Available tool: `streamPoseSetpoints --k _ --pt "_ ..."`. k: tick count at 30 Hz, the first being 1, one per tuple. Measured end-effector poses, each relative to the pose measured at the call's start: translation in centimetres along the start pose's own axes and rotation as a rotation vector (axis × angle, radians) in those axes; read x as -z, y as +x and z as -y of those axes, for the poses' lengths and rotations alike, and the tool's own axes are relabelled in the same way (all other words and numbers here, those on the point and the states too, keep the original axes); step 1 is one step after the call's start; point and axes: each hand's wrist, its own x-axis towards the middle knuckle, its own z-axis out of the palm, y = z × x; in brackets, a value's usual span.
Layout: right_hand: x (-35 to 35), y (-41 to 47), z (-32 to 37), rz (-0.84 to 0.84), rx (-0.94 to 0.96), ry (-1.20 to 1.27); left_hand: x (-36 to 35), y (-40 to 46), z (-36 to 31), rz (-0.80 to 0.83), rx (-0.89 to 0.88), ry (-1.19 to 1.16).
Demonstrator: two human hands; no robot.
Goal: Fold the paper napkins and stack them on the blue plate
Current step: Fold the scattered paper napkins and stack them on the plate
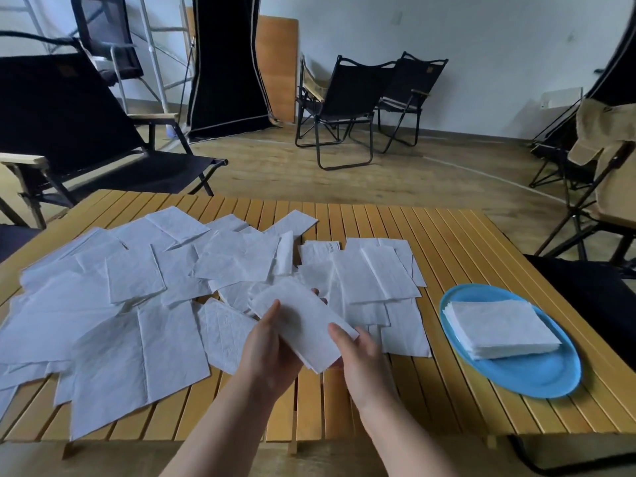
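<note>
I hold a white paper napkin [303,321], folded into a long strip, above the middle of the slatted wooden table [457,242]. My left hand [270,352] grips its left side with the thumb on top. My right hand [359,359] pinches its near right end. Several unfolded white napkins [130,304] lie spread over the table's left and centre. At the right sits the blue plate [523,376] with a neat stack of folded napkins [502,328] on it.
Black folding chairs stand around: one at the far left [86,132], two across the room [361,98]. A tan-draped chair [605,173] stands at the right, and a dark seat [592,297] sits by the table's right edge.
</note>
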Motion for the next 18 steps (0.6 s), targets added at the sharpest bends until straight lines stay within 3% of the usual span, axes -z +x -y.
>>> streamPoseSetpoints --k 7,13,18 --pt "2.6 6.8 0.7 -0.206 0.126 -0.352 0.6 1.3 -1.2 0.042 0.010 -0.045" --pt "2.7 12.2 -0.4 -0.047 0.137 -0.803 1.0 1.4 -1.9 0.016 0.031 -0.058" --pt "2.2 13.6 -1.7 -0.023 0.143 -0.884 1.2 1.4 -2.0 0.012 0.055 -0.064"
